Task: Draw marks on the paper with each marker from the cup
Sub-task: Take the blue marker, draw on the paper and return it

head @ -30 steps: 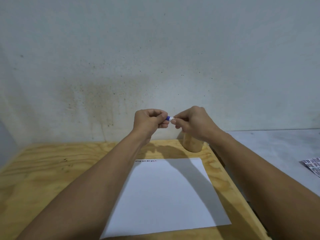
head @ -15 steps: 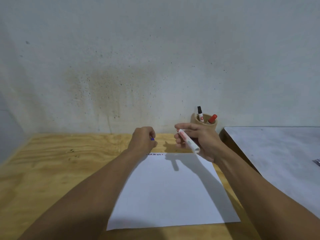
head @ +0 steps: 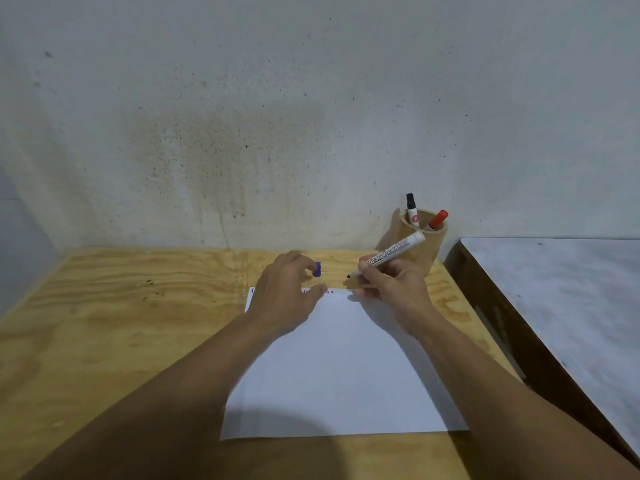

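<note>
Head view: right hand (head: 391, 289) grips the uncapped marker (head: 391, 252), tip just above the paper (head: 339, 368) far edge; left hand (head: 287, 292) pinches its blue cap (head: 316, 269); next, lower tip to draw.

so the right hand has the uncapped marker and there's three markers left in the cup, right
Not quite: the head view shows two markers left in the cup, a black-capped one and a red-capped one. The right hand does hold the uncapped marker.
</note>
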Demonstrator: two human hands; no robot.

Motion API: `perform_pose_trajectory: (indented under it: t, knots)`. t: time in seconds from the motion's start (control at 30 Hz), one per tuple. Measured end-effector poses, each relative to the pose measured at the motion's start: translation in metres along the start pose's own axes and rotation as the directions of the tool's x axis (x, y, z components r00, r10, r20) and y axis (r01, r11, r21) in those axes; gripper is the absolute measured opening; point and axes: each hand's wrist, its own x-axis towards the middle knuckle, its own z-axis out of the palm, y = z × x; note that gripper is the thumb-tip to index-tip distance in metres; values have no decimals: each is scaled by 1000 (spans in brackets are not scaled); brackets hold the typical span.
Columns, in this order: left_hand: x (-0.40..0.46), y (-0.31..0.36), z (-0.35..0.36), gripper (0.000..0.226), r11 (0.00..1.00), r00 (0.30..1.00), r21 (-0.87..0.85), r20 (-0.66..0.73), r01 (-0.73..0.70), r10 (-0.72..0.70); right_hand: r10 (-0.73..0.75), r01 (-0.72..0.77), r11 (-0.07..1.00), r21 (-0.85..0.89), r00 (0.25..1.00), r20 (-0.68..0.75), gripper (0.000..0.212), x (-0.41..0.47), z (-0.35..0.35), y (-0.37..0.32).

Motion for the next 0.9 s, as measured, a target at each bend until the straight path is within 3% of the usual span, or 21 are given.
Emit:
perform_pose_trajectory:
  t: [0.17, 0.33, 0.47, 0.9]
  knots:
    - [-21, -10, -2, 32, 986, 982, 62, 114, -158, 150, -42, 40, 996, -78, 999, -19, 18, -6, 13, 2]
    - [-23, -14, -1, 36, 984, 980, 71, 127, -166, 156, -59, 59, 989, -137, 998, 5, 14, -5, 17, 7]
    - [-24, -14, 0, 38, 984, 982, 78, 110, -162, 153, -127, 116, 943, -311, 992, -15, 8, 1, 13, 17]
    - [-24, -17, 3, 34, 985, 985, 69, 77, -161, 155, -151, 140, 935, -325, 989, -7, 9, 5, 10, 26]
